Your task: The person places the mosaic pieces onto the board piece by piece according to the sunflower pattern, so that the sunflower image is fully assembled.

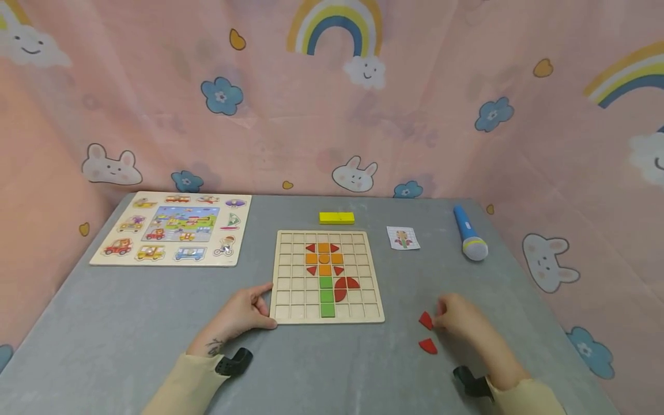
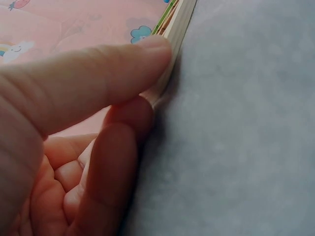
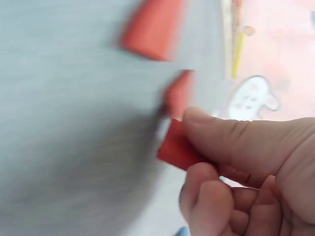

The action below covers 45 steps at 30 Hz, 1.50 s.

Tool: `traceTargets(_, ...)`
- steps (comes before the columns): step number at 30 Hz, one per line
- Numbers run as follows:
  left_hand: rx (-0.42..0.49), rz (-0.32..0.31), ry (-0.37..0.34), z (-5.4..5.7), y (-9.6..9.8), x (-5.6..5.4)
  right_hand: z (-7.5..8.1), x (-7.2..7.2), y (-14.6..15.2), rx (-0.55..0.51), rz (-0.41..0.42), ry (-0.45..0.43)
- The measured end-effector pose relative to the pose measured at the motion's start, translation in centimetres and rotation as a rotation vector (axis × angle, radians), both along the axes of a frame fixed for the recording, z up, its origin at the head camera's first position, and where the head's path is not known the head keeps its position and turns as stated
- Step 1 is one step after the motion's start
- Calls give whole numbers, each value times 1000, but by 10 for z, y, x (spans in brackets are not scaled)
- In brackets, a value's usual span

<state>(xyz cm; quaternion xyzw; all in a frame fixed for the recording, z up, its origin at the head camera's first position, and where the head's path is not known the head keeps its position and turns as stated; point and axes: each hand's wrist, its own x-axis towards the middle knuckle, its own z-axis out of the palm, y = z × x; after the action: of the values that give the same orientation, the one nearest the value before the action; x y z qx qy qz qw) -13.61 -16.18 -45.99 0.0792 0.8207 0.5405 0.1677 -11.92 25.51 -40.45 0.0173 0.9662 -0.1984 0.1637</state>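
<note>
My left hand (image 1: 241,311) holds the near left corner of a wooden grid board (image 1: 290,300), thumb on its front edge and a finger along its left side. Orange squares (image 1: 324,270), small red triangles and green squares (image 1: 327,295) fill several cells, along with red quarter-circle pieces (image 1: 340,295). Over the table to the right, my right hand (image 1: 461,316) pinches a red quarter-circle piece (image 3: 178,150) between thumb and fingers, clearest in the right wrist view. Two more red pieces, one upper (image 1: 426,320) and one lower (image 1: 427,346), lie beside that hand.
A vehicle picture puzzle (image 1: 236,230) lies at the back left. Behind the board sits a yellow block (image 1: 336,218). A small pattern card (image 1: 403,238) and a blue toy microphone (image 1: 469,233) are at the back right. A pink patterned cloth (image 1: 290,127) hangs behind the table.
</note>
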Motion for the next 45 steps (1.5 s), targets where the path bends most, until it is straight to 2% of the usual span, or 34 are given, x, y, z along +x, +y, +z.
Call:
traceTargets(4, 14, -15, 7, -1, 0, 0, 20, -20, -25, -76, 52, 53)
traceTargets(7, 15, -20, 9, -2, -1, 0, 34, -36, -60, -161, 75, 127)
traceTargets(9, 16, -19, 7, -3, -1, 1, 38, -46, -86, -244, 78, 186)
traceTargets(12, 19, -16, 2, -5, 0, 1, 33, -57, -123, -387, 52, 215)
traceTargets(16, 25, -14, -4, -6, 1, 2, 13, -63, -162, -482, 8, 142)
traceTargets(21, 25, -15, -6, -4, 3, 1, -10, -63, -190, -480, 0, 94)
traceTargets(24, 24, -15, 0, -3, 3, 1, -16, -62, -201, -461, -10, 125)
traceTargets(28, 20, -16, 3, -3, 2, 0, -18, -62, -211, -375, -5, 178)
traceTargets(38, 15, -10, 6, -1, 1, -1, -16, -60, -222, -64, 16, 180)
traceTargets(45, 3, -14, 17, -1, 0, -1, -13, -59, -224, -26, 32, 169)
